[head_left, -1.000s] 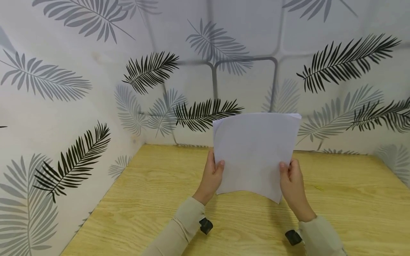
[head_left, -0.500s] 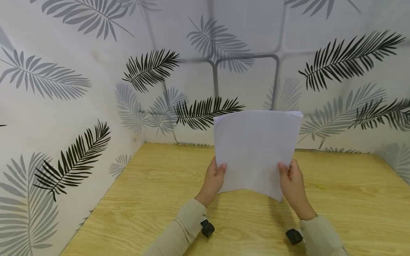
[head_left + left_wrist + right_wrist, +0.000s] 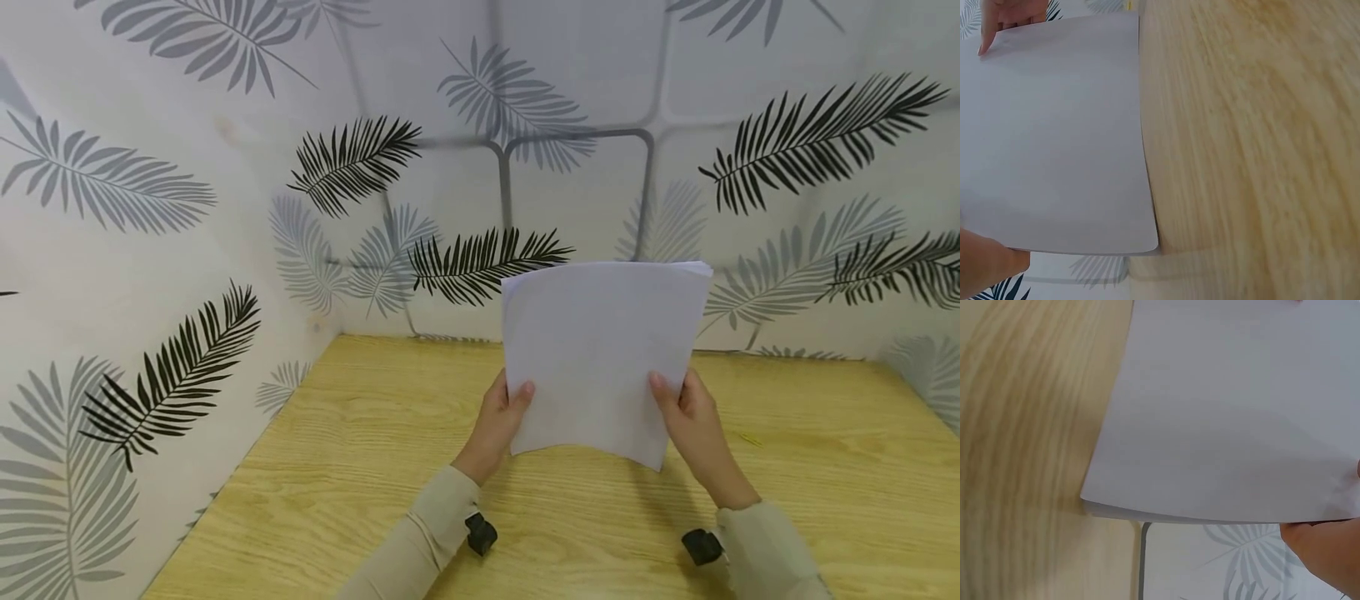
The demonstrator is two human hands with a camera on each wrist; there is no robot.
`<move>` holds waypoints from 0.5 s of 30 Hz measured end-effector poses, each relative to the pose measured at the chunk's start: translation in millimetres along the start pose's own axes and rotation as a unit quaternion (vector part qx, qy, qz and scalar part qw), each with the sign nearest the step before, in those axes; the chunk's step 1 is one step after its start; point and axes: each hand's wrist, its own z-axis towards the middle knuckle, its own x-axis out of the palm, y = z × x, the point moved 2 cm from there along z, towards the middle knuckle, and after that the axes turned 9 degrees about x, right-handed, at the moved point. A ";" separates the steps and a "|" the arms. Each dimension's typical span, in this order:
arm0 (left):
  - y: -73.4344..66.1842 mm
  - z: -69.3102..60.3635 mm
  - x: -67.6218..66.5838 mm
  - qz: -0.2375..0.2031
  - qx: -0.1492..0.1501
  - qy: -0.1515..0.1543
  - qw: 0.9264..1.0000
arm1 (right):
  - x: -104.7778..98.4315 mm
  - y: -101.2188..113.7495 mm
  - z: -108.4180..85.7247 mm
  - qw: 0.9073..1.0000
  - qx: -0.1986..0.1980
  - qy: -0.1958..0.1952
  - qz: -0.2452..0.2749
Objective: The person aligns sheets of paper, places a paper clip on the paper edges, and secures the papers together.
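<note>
A stack of white paper is held up over the table, slightly bowed, its blank face toward me. At its left edge my left hand grips it, thumb on the front face and fingers behind. My right hand pinches the right edge the same way. In the left wrist view the paper spreads between both hands, its lower edge close to the wood. Several sheet edges show along the side of the stack in the right wrist view. What the fingers do behind the paper is hidden.
The wood-grain table runs back to a wall covered with a leaf pattern. A small thin yellow item lies on the table to the right of my right hand. Black wrist cameras sit at both cuffs.
The paper has stayed almost in place. My right thumb has shifted slightly up and left on the sheet, and my right wrist has swung a little outward.
</note>
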 end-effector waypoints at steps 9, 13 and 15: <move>-38.2 7.2 -7.4 -0.013 0.041 0.034 0.998 | -10.2 17.6 9.6 0.999 -0.036 0.000 0.013; -70.7 9.0 -6.8 0.020 0.088 0.045 0.995 | -13.6 28.5 12.7 0.998 -0.055 -0.006 0.036; -80.2 12.3 -6.2 0.032 0.109 0.046 0.992 | -15.0 33.3 13.9 0.997 -0.063 -0.002 0.054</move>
